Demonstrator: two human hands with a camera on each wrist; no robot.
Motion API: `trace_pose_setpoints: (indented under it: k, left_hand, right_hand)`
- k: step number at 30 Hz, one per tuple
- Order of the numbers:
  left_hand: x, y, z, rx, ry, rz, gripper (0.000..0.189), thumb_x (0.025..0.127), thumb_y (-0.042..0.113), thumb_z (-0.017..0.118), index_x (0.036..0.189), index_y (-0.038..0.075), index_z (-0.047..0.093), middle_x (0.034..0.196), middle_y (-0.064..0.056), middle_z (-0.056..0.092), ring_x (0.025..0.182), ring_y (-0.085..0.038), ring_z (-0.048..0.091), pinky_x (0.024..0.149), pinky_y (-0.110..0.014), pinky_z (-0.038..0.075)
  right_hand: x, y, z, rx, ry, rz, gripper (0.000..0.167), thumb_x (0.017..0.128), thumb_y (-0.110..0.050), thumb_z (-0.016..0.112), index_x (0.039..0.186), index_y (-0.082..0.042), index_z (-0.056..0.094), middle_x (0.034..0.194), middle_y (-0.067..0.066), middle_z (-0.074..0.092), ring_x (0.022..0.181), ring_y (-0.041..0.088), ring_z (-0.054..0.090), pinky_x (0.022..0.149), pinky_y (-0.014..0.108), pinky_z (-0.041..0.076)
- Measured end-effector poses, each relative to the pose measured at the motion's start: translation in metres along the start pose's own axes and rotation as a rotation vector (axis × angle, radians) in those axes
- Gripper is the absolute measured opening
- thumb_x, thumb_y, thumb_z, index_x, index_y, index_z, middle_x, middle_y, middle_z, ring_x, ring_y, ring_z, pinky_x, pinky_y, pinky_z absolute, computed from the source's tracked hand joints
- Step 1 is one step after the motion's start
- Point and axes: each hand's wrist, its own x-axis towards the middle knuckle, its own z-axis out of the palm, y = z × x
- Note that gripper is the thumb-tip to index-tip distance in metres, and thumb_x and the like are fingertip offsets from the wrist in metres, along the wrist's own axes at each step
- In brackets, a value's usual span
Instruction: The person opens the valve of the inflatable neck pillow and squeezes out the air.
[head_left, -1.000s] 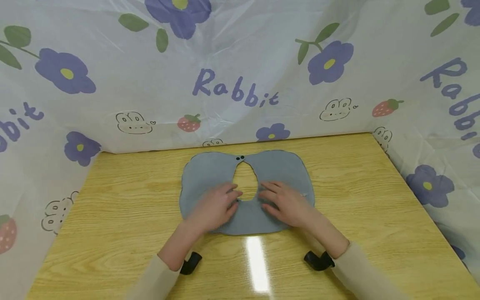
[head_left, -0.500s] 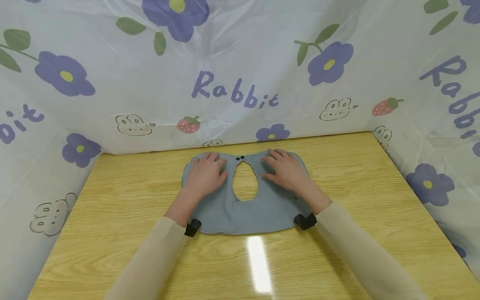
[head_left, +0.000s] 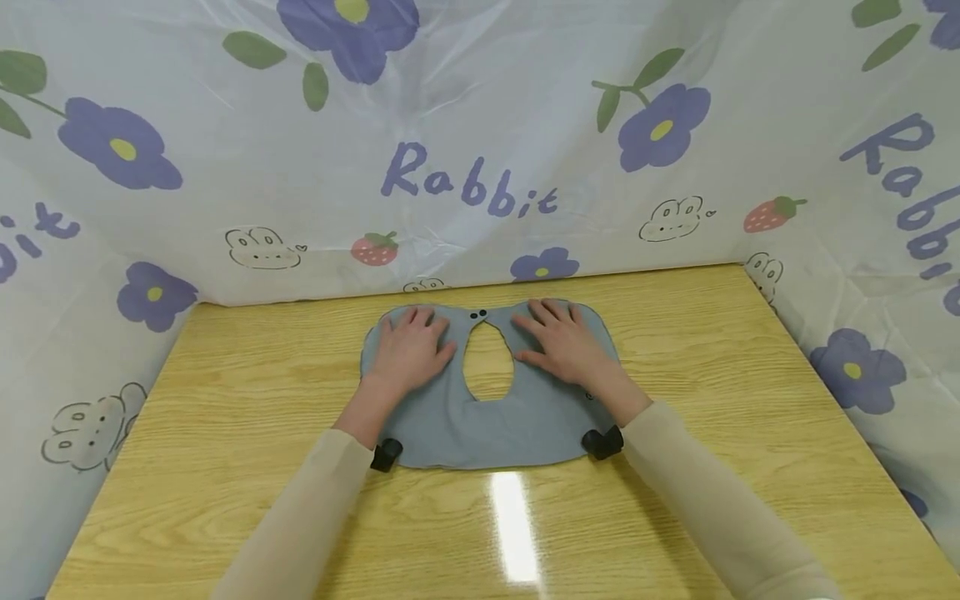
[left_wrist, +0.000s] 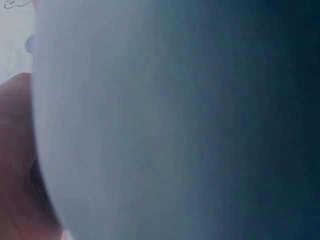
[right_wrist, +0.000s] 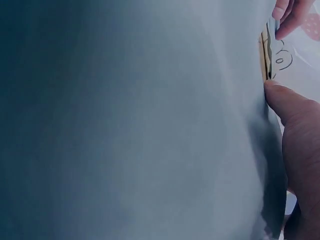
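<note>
A grey-blue cloth bib lies spread on the wooden table, its oval neck opening joined at the far edge by two dark snaps. My left hand rests on the bib's upper left part with fingers spread. On the upper right part lies my right hand, its fingers also spread and the thumb by the neck opening. In both wrist views the bib's cloth fills most of the picture. The right wrist view shows my right thumb along the cloth's edge.
The yellow wood-grain table extends around the bib. A white curtain printed with flowers and rabbits stands along its back and both sides. Black wrist-camera mounts hang below each wrist, over the bib's lower corners.
Both hands have slid forward from beside the neck opening to the bib's far upper parts. Over the last half second they have hardly moved, and the bib stays in place.
</note>
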Motion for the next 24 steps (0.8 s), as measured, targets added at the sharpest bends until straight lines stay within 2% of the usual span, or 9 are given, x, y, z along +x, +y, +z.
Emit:
trace_pose_setpoints:
  k: [5,9,19,24]
  left_hand:
    - [-0.0002,-0.0015,0.0028,0.043,-0.048,0.018,0.050,0.108,0.041,0.051,0.147,0.013,0.057,0.151,-0.016,0.050,0.142,-0.042,0.040,0.109,-0.074,0.027]
    - [0.0010,-0.0030,0.0045,0.035,-0.080,0.024,0.050,0.109,0.042,0.048,0.149,0.012,0.056,0.153,-0.017,0.049,0.142,-0.042,0.040,0.108,-0.074,0.028]
    - [0.0006,-0.0003,0.0040,0.010,-0.117,0.014,0.050,0.109,0.041,0.047,0.150,0.012,0.054,0.154,-0.017,0.047,0.143,-0.043,0.039,0.109,-0.073,0.027]
    - [-0.0024,0.0021,0.0018,0.007,-0.107,0.005,0.049,0.108,0.039,0.050,0.148,0.012,0.056,0.153,-0.017,0.048,0.142,-0.043,0.039,0.108,-0.073,0.029]
  right_hand:
    - [-0.0001,-0.0003,0.0027,-0.022,-0.019,0.006,0.061,0.103,-0.050,0.058,0.154,-0.018,0.049,0.161,0.017,0.038,0.149,0.038,0.030,0.116,0.069,0.021]
    - [-0.0002,-0.0016,0.0028,-0.038,-0.039,0.016,0.060,0.104,-0.050,0.056,0.154,-0.018,0.049,0.161,0.016,0.038,0.149,0.038,0.031,0.116,0.069,0.020]
    - [-0.0037,-0.0007,0.0043,-0.045,-0.039,0.010,0.059,0.104,-0.049,0.056,0.154,-0.017,0.050,0.159,0.017,0.041,0.147,0.038,0.034,0.116,0.068,0.021]
    - [-0.0064,0.0000,0.0038,-0.014,-0.038,0.021,0.059,0.104,-0.049,0.056,0.153,-0.016,0.051,0.159,0.017,0.041,0.147,0.038,0.033,0.117,0.068,0.020]
